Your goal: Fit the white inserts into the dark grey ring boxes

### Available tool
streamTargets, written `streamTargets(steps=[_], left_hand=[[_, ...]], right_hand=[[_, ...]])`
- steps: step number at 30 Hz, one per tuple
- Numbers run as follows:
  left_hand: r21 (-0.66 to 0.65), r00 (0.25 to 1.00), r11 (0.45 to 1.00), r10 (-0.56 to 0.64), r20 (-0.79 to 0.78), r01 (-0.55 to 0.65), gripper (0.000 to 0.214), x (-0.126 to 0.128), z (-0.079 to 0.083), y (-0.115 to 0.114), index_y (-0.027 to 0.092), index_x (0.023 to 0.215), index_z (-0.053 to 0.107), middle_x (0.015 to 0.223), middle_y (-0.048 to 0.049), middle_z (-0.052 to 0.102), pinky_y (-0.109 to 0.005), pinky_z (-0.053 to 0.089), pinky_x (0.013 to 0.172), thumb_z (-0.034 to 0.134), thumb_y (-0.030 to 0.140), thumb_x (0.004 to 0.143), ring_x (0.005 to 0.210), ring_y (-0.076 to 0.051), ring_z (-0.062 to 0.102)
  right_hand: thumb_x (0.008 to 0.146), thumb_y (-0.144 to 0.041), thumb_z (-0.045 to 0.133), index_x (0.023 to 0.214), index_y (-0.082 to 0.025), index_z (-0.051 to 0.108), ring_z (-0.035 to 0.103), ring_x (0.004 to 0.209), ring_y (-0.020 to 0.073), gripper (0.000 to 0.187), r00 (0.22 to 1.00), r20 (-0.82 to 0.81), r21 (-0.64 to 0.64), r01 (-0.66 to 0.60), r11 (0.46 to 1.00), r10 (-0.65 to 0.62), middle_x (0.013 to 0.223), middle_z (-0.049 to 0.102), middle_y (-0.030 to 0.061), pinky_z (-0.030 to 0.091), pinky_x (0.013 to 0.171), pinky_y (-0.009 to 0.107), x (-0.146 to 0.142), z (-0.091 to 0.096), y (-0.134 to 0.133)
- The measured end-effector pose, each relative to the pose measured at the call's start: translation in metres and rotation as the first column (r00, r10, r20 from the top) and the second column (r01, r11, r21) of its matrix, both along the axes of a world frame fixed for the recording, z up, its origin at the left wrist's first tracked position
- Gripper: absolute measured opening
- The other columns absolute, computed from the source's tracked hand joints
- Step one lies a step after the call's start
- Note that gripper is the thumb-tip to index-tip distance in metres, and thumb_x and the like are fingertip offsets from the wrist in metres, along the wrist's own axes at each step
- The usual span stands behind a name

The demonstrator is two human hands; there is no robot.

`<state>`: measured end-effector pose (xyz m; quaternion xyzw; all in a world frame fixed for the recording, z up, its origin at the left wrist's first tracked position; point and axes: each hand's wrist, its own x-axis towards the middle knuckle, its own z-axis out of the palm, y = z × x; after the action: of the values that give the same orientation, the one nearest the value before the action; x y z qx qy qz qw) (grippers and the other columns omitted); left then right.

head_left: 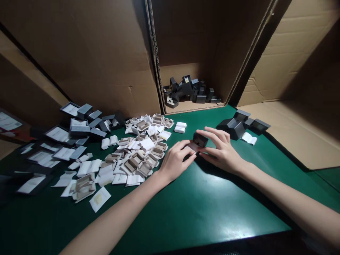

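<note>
A small dark box (200,139) sits on the green table (202,209) between my two hands. My right hand (221,150) curls round the box from the right, fingers touching its top and side. My left hand (177,159) meets it from the left, fingertips pinched on a white paper piece (193,146) at the box's base. Just to the left lies a heap of white cards and tan inserts (138,156).
Dark box lids and trays (77,131) are spread at the far left. A few dark boxes (240,124) and a white card (249,138) sit at the right. An open cardboard carton (186,53) at the back holds several dark boxes (188,92). Cardboard sheets stand around.
</note>
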<state>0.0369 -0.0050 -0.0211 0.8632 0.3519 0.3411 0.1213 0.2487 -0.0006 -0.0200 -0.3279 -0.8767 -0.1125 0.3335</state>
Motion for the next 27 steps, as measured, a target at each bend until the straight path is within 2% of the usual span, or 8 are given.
streamTargets(steps=[3,6,11,17,27], left_hand=[[0.075,0.996,0.997,0.02,-0.085,-0.014,0.014,0.001,0.001,-0.002,0.019,0.096,0.065,0.122,-0.009,0.053,-0.037,0.05,0.088,0.053,0.021,0.088,0.106,-0.022,0.054],[0.107,0.984,0.994,0.02,-0.176,-0.001,0.021,0.002,0.003,-0.004,0.022,0.104,0.064,0.121,-0.0084,0.052,-0.035,0.052,0.083,0.051,0.016,0.089,0.106,-0.022,0.052],[0.095,0.975,0.995,0.048,-0.219,-0.028,0.021,0.005,0.001,-0.004,0.022,0.103,0.063,0.124,-0.0097,0.048,-0.035,0.053,0.08,0.05,0.015,0.089,0.106,-0.022,0.051],[0.085,0.979,0.996,0.04,-0.199,-0.023,0.021,0.007,-0.003,-0.002,0.022,0.103,0.062,0.127,-0.0095,0.047,-0.035,0.052,0.083,0.048,0.013,0.089,0.102,-0.02,0.054],[0.128,0.949,0.991,0.075,-0.306,-0.037,0.022,0.008,-0.001,-0.004,0.023,0.104,0.058,0.119,-0.0077,0.049,-0.028,0.052,0.07,0.045,0.014,0.09,0.095,-0.019,0.057]], right_hand=[[0.084,-0.025,0.062,0.09,-0.026,0.067,0.042,0.127,0.0302,0.008,0.993,-0.039,-0.017,0.112,0.994,-0.113,0.136,0.05,0.0071,0.034,0.097,0.052,-0.001,-0.001,0.001],[0.085,-0.026,0.059,0.091,-0.024,0.066,0.044,0.124,0.029,0.009,0.982,-0.064,-0.042,0.175,0.984,-0.177,0.132,0.052,0.0082,0.034,0.096,0.049,-0.005,-0.003,0.002],[0.088,-0.025,0.054,0.094,-0.021,0.063,0.041,0.126,0.0305,0.011,0.965,-0.028,-0.063,0.258,0.964,-0.26,0.133,0.05,0.0121,0.035,0.095,0.05,-0.017,-0.005,-0.001],[0.09,-0.02,0.049,0.095,-0.02,0.057,0.04,0.126,0.0306,0.009,0.966,-0.06,-0.131,0.242,0.961,-0.251,0.129,0.05,0.0135,0.041,0.093,0.05,-0.023,-0.009,-0.001],[0.09,-0.019,0.046,0.091,-0.021,0.055,0.043,0.121,0.0316,0.009,0.957,-0.148,-0.16,0.227,0.961,-0.251,0.115,0.051,0.0137,0.045,0.086,0.051,-0.028,-0.012,0.002]])
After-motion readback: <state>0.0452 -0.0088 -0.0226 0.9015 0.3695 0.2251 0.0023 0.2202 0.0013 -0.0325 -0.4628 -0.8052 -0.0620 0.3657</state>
